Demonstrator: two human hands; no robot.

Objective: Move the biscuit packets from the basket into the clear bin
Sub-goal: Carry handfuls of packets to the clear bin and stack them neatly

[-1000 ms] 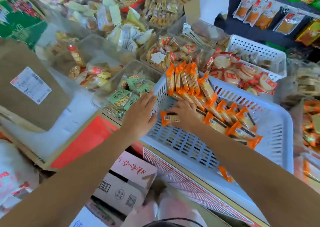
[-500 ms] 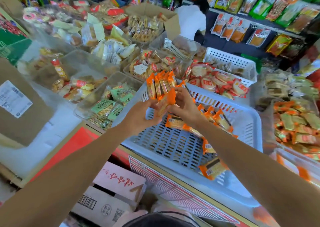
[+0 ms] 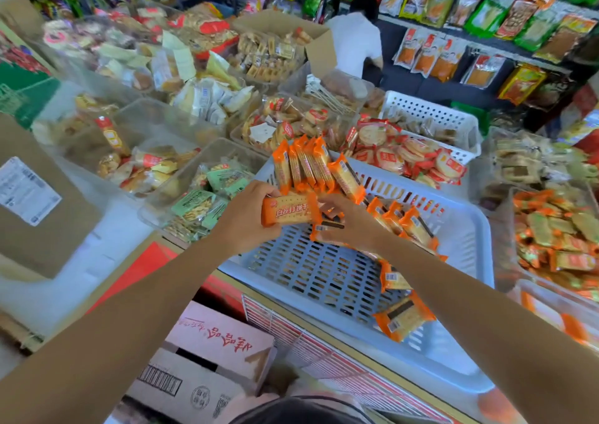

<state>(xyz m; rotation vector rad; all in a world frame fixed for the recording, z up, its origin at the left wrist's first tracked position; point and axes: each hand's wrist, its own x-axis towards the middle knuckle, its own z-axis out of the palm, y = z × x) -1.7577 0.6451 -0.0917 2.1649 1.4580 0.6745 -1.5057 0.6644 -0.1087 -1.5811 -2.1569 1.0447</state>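
A pale blue slotted basket (image 3: 466, 229) stands in front of me. Orange biscuit packets (image 3: 304, 164) stand in a row at its far left corner, and more lie along its right side, such as one loose packet (image 3: 405, 318) near the front. My left hand (image 3: 243, 219) holds one orange packet (image 3: 287, 210) flat over the basket's left rim. My right hand (image 3: 351, 224) is right beside it, its fingers closed on another packet (image 3: 327, 227) with a barcode. A clear bin (image 3: 557, 196) at the right holds similar orange packets.
Clear bins of green packets (image 3: 207, 203) and other snacks crowd the left and back. A white basket (image 3: 431, 112) and red-wrapped crackers (image 3: 405, 154) lie behind. A brown box (image 3: 39, 216) sits at the left and cartons (image 3: 210, 358) below. A person in white (image 3: 356, 41) stands by the far shelves.
My right hand picked packets off the basket floor and rose. My left hand left the basket rim and took hold of one packet. The view tilted upward.
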